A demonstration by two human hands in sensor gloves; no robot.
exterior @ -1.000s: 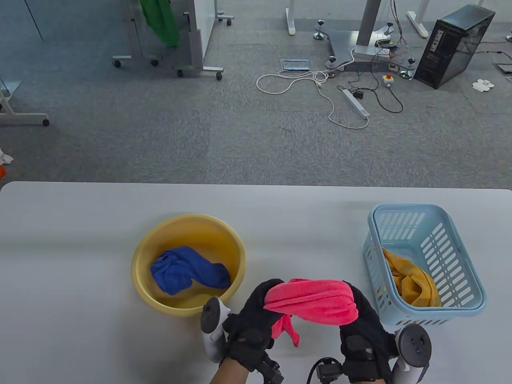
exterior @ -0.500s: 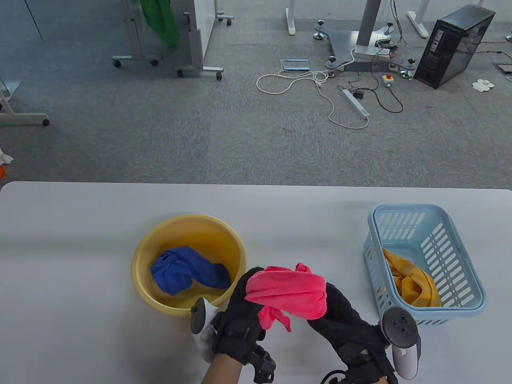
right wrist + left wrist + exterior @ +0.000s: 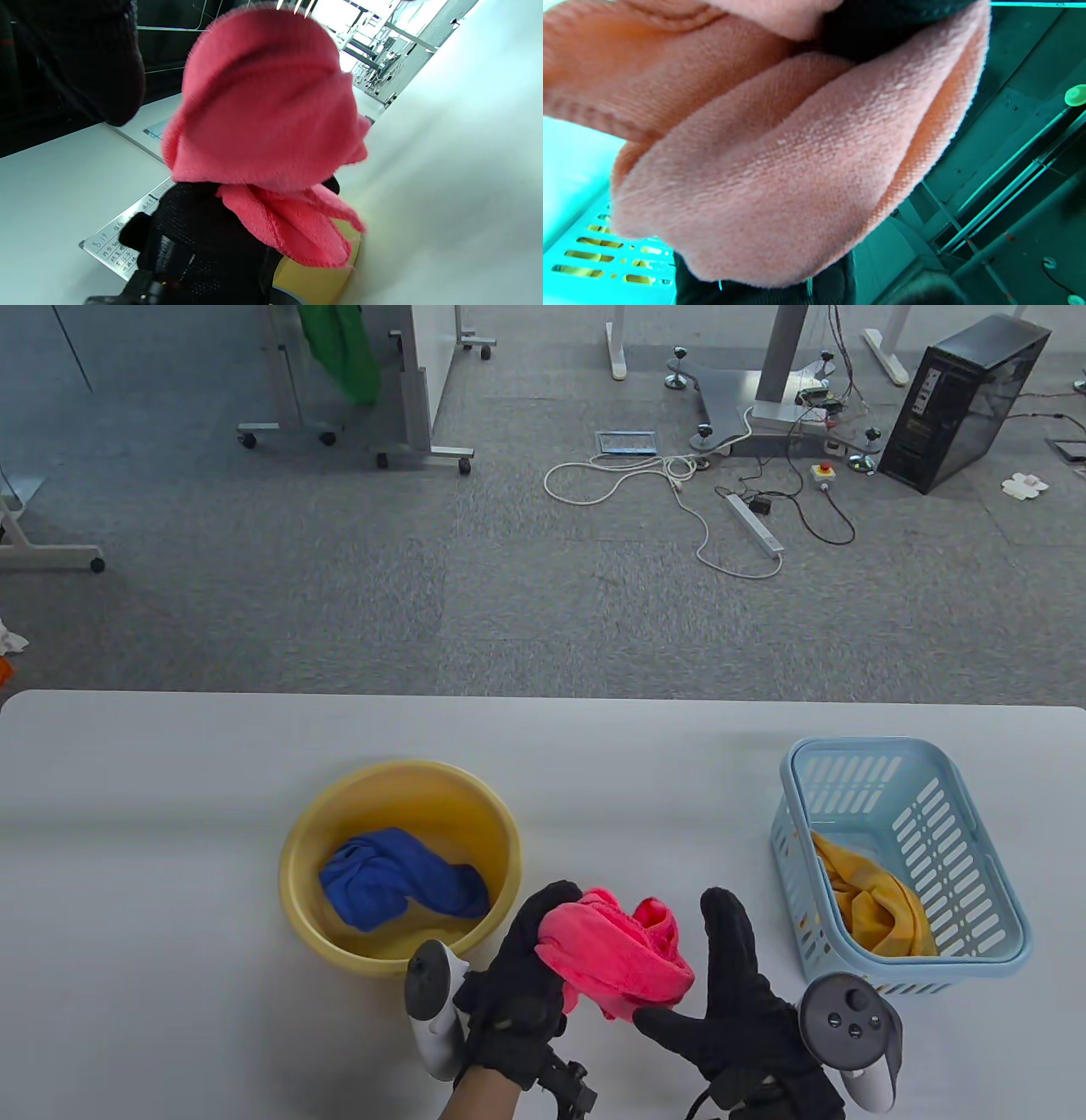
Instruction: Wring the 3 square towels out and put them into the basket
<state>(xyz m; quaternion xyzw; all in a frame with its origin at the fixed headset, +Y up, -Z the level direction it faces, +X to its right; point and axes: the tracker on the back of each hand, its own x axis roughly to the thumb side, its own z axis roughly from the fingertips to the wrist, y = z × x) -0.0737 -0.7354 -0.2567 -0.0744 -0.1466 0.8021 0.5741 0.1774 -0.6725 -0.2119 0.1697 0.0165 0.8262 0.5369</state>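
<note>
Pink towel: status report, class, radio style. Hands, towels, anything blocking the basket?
Left hand grips pink towel; right hand open beside it. Yellow towel in basket, blue towel in basin. Path unobstructed.

Both hands wear black knit gloves. The left hand (image 3: 517, 984) and the right hand (image 3: 730, 993) each carry a grey-and-white tracker (image 3: 851, 1035) with small buttons.

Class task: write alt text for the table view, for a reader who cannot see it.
A gloved left hand grips a bunched pink towel above a white table, the right hand open beside it. A blue towel lies in a yellow basin; an orange towel lies in a blue basket.
</note>
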